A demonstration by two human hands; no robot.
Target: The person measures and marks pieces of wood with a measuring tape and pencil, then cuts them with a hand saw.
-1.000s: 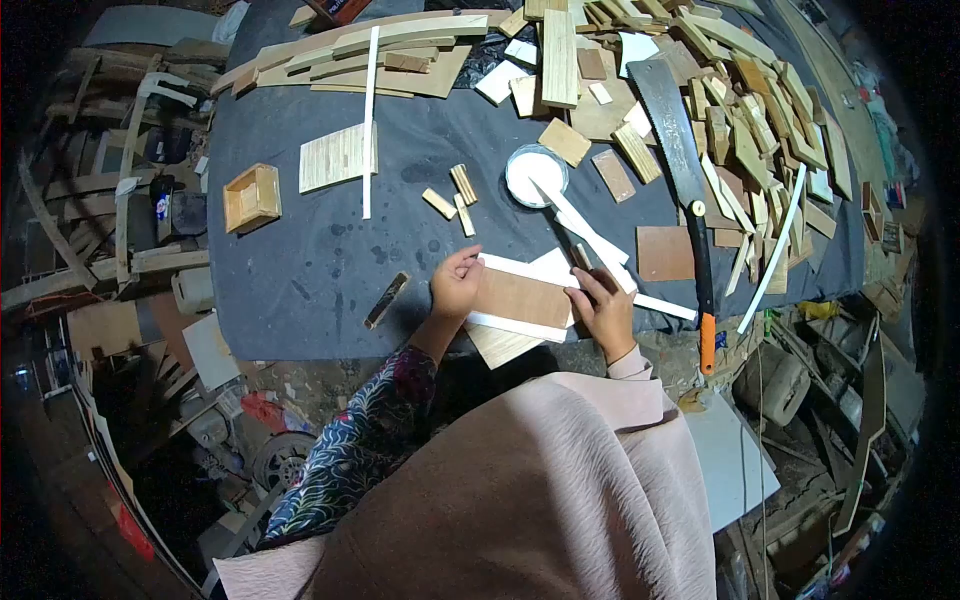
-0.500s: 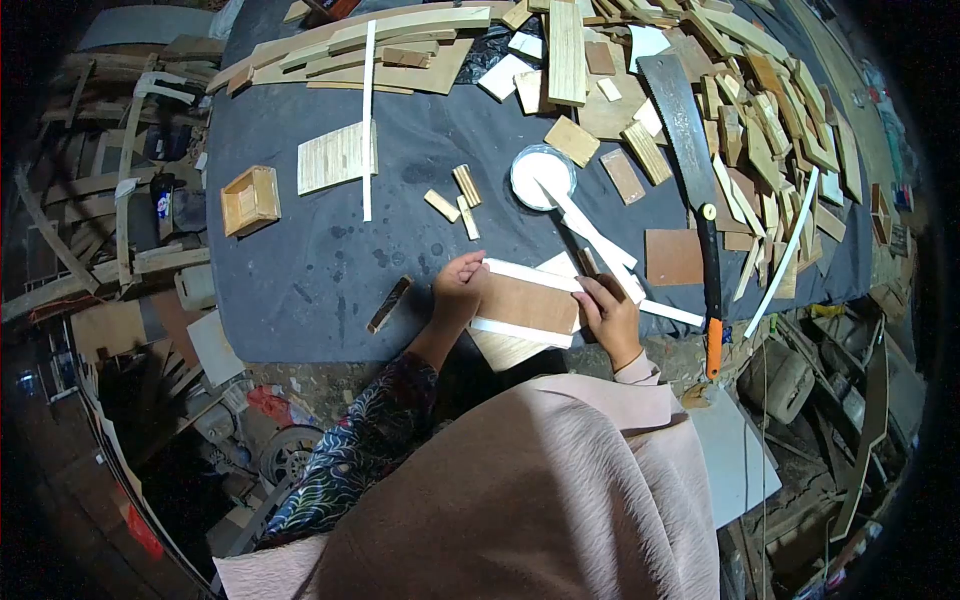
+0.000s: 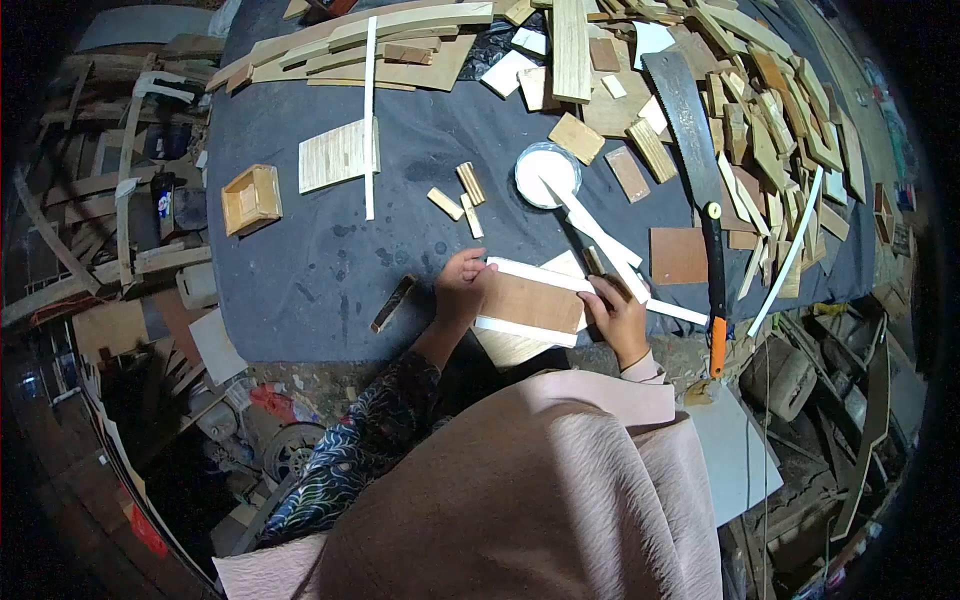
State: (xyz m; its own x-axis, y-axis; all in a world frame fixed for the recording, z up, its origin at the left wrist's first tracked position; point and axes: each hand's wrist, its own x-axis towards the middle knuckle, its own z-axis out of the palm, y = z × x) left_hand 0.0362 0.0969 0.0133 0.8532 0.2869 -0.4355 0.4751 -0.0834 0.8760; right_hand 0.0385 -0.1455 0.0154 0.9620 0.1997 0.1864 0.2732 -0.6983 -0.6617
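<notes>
Gripping the brown panel [image 3: 530, 302], the left fingers [image 3: 477, 262] are partly hidden behind its edge.

A broad lane of dark cloth on the table [image 3: 285, 300] runs between the wooden box [image 3: 251, 200] and the left hand [image 3: 462, 287], with a narrow block [image 3: 393, 304] lying in it near the wrist. Ahead of that hand, three short sticks [image 3: 470, 183] stand in the way; a gap passes between them and the white bowl [image 3: 540, 185]. White strips [image 3: 603, 240] slant from the bowl towards the right hand [image 3: 617, 318], obstructing its way forward. Farther right, the saw [image 3: 685, 125] bars sideways passage to the heaped offcuts [image 3: 780, 125].
</notes>
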